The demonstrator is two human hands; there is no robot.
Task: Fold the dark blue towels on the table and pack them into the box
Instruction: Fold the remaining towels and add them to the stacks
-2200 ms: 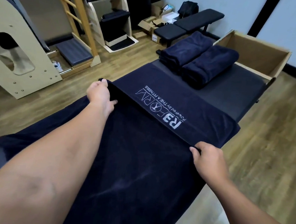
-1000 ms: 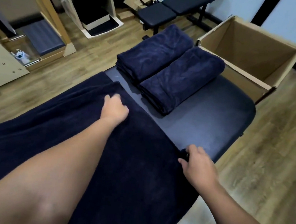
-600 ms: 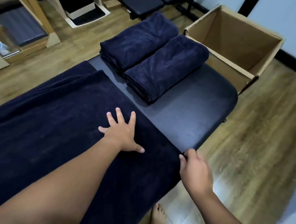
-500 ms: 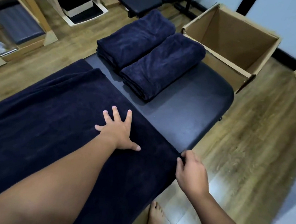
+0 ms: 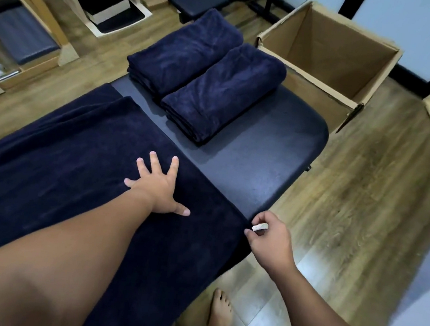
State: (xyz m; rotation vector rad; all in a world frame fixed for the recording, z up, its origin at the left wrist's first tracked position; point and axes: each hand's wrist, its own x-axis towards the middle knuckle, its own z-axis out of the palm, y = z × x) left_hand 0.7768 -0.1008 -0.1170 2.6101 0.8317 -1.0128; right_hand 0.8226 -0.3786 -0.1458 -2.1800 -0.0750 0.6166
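A big dark blue towel [image 5: 81, 176] lay spread flat over the near part of the bench [image 5: 262, 151], with one side hanging over the edge. The left hand [image 5: 157, 186] lay flat on it, fingers [image 5: 153, 161] spread wide, pressing it down. The right hand [image 5: 267, 236] pinched a small white tag [image 5: 259, 227] at the towel's near corner. Two folded towels [image 5: 206, 78] sat side by side farther along the bench, close to the open box [image 5: 322, 76]. The towel looked soft, floppy and thick, not heavy and not easy to break. It would sag if lifted by one spot, so the corners and edges seemed the best places to hold.
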